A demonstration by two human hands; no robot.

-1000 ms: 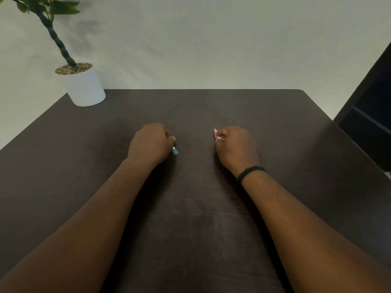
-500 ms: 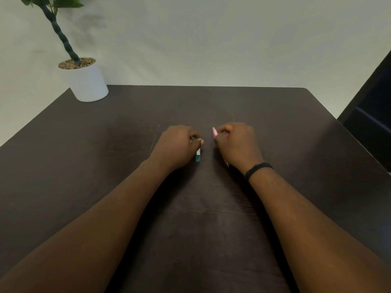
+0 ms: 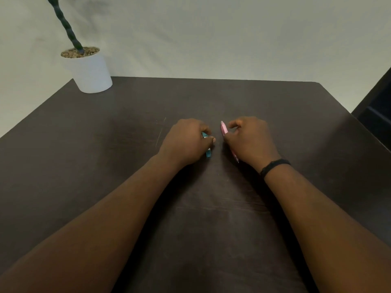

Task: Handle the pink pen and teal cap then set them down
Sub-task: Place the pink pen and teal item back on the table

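Both hands had drawn together at mid-counter (image 3: pixel 296 123). The left hand (image 3: pixel 186 140) pinched the cap (image 3: pixel 208 153); the right hand (image 3: pixel 249 138) pinched the pen (image 3: pixel 224 129). The items were near but apart, so capping appeared imminent.

Two hands, one pink pen (image 3: pixel 223 128), one teal cap (image 3: pixel 208 152), one potted plant (image 3: pixel 88 68)

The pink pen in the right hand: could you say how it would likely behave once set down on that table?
The pink pen looks slim and round, so it may roll on the smooth dark table. It seems stiff and light, judging by the right hand holding it loosely.
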